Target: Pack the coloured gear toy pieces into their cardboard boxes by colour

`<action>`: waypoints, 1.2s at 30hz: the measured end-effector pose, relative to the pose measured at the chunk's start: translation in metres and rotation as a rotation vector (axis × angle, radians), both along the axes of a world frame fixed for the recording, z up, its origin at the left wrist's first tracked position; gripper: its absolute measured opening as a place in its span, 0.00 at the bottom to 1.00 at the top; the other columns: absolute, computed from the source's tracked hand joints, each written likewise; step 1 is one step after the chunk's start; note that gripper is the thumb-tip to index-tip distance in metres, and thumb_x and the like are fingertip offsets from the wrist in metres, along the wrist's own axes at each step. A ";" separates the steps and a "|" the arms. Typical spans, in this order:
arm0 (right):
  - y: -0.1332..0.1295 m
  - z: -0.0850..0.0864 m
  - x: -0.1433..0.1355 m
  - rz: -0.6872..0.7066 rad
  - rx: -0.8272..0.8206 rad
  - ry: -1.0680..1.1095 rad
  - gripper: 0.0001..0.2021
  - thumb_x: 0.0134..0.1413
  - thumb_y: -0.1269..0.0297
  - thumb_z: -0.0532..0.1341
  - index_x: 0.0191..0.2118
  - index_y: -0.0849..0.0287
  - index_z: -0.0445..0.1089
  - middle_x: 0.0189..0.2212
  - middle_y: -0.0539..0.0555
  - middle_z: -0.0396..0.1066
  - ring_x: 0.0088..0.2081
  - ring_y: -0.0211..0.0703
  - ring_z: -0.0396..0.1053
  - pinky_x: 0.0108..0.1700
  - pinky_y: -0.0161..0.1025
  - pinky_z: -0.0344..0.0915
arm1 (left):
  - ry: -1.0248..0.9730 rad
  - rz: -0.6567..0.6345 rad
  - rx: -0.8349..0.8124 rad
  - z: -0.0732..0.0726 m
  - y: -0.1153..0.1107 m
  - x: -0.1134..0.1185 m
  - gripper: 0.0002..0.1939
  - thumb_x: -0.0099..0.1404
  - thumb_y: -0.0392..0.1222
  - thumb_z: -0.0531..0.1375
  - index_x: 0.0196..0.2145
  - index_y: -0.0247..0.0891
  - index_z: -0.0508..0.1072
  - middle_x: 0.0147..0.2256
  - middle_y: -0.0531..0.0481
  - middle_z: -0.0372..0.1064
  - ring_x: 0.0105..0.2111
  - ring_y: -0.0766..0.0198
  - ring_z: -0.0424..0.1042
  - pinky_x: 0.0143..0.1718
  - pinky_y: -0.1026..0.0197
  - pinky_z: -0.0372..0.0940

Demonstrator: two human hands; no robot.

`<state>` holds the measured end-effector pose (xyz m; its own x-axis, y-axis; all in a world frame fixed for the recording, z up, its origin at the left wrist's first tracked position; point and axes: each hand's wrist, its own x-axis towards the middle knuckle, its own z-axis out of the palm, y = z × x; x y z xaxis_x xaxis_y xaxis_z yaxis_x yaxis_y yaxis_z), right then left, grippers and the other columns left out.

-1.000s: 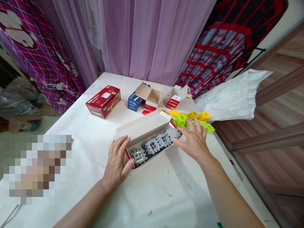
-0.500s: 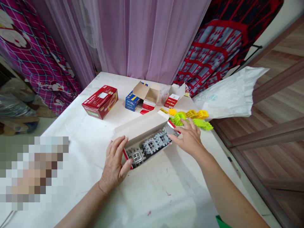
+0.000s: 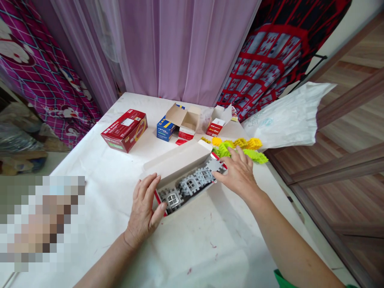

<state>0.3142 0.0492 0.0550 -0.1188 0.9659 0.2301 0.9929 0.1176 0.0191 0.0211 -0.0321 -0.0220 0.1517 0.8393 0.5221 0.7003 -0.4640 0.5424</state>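
An open box [image 3: 180, 160] with its long white lid flap raised lies on the white-covered table. Several grey interlocking pieces [image 3: 192, 185] with window shapes fill it. My left hand [image 3: 146, 206] rests at the box's left end, fingers apart on the rim. At the right end, my right hand [image 3: 238, 172] has its thumb and fingers closed on a grey piece [image 3: 215, 165] that sits tilted at the top of the box. Bright green pieces [image 3: 255, 156] lie just behind my right hand, and yellow pieces [image 3: 240, 143] are beyond them.
A closed red box [image 3: 124, 130] stands at the back left of the table [image 3: 99, 164]. Behind the grey pieces are a blue box [image 3: 165, 129], an open red-and-white box [image 3: 187, 130] and another open box [image 3: 214, 127]. A white bag [image 3: 285, 118] hangs over the right edge.
The grey piece at the box's right end has tilted up, with my right fingers now on it. My left hand stays on the box's left end. The view has shifted slightly.
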 end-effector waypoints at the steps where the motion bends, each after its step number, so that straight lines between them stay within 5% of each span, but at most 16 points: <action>1: 0.000 0.000 0.000 -0.003 -0.005 -0.003 0.20 0.47 0.52 0.64 0.43 0.59 0.74 0.62 0.65 0.59 0.66 0.65 0.44 0.60 0.64 0.46 | 0.002 0.000 -0.001 0.000 0.000 0.000 0.29 0.71 0.50 0.48 0.67 0.44 0.49 0.62 0.40 0.55 0.62 0.49 0.56 0.64 0.42 0.50; 7: 0.002 0.007 0.000 0.105 0.091 -0.015 0.18 0.48 0.56 0.64 0.44 0.59 0.72 0.61 0.65 0.60 0.66 0.64 0.47 0.60 0.60 0.48 | 0.006 0.003 -0.009 -0.001 -0.001 0.000 0.29 0.71 0.50 0.48 0.67 0.43 0.49 0.62 0.40 0.55 0.62 0.48 0.55 0.64 0.42 0.50; 11: 0.005 0.018 -0.003 0.127 -0.023 -0.085 0.13 0.52 0.66 0.60 0.44 0.59 0.71 0.44 0.61 0.74 0.50 0.56 0.66 0.50 0.48 0.59 | 0.000 0.000 -0.004 0.000 -0.001 -0.001 0.29 0.71 0.50 0.49 0.66 0.43 0.50 0.62 0.39 0.55 0.62 0.48 0.56 0.63 0.42 0.51; 14: 0.006 0.023 -0.008 0.124 -0.126 -0.163 0.09 0.55 0.68 0.57 0.41 0.57 0.72 0.36 0.57 0.76 0.41 0.51 0.70 0.43 0.43 0.60 | 0.002 0.006 -0.003 0.000 0.000 -0.001 0.29 0.71 0.50 0.48 0.66 0.43 0.50 0.62 0.39 0.55 0.62 0.48 0.56 0.63 0.42 0.51; 25: 0.013 0.019 -0.005 0.001 -0.205 0.105 0.12 0.56 0.68 0.55 0.42 0.55 0.74 0.34 0.52 0.79 0.35 0.45 0.74 0.35 0.37 0.61 | 0.031 0.011 0.019 -0.002 0.000 -0.001 0.29 0.71 0.49 0.49 0.67 0.43 0.49 0.62 0.39 0.55 0.62 0.49 0.57 0.64 0.42 0.50; 36: 0.017 0.027 -0.005 0.047 -0.264 -0.069 0.12 0.55 0.69 0.56 0.37 0.56 0.78 0.38 0.56 0.76 0.40 0.46 0.72 0.39 0.37 0.62 | 0.023 0.004 0.007 0.000 0.000 -0.001 0.29 0.71 0.48 0.49 0.67 0.43 0.48 0.62 0.39 0.54 0.62 0.49 0.55 0.64 0.41 0.50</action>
<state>0.3092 0.0657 0.0820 -0.1713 0.9845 -0.0388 0.9837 0.1731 0.0489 0.0203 -0.0326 -0.0215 0.1605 0.8364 0.5241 0.7140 -0.4650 0.5234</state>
